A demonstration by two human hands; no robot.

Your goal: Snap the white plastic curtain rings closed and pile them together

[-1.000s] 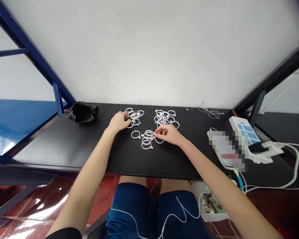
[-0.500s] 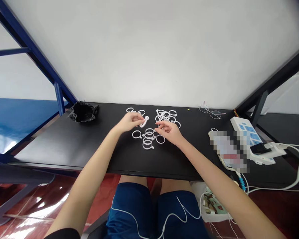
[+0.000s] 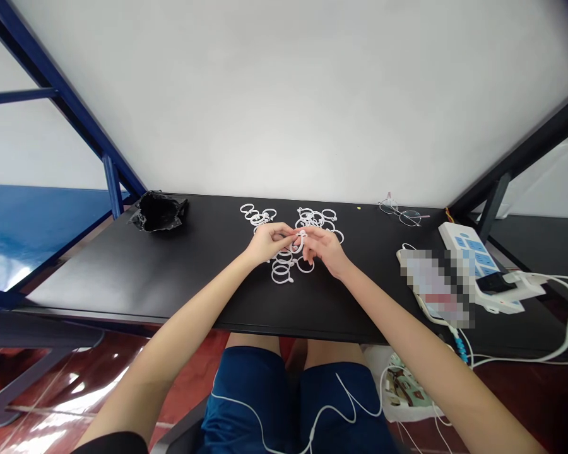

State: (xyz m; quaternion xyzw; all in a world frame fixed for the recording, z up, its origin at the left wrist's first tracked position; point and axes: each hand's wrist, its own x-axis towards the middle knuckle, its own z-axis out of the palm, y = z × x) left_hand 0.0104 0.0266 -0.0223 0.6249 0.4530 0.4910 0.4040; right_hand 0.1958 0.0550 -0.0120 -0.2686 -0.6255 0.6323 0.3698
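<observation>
My left hand pinches a small white plastic ring at its upper edge, above the middle of the table. From the other side, my right hand closes its fingers on the same ring, which looks like a curtain ring with a small eyelet. Just below both hands lies a loose group of white rings, partly hidden by them. A denser pile of rings sits behind my right hand, and a smaller group lies behind my left.
A crumpled black plastic bag stands open at the table's far left. Eyeglasses lie by the wall. To the right are a blurred-out phone and a white power strip with cables. The black table ends before my knees.
My left hand has moved right with the ring and met my right hand, whose fingers now close on it. The small group at the back left is less covered.
</observation>
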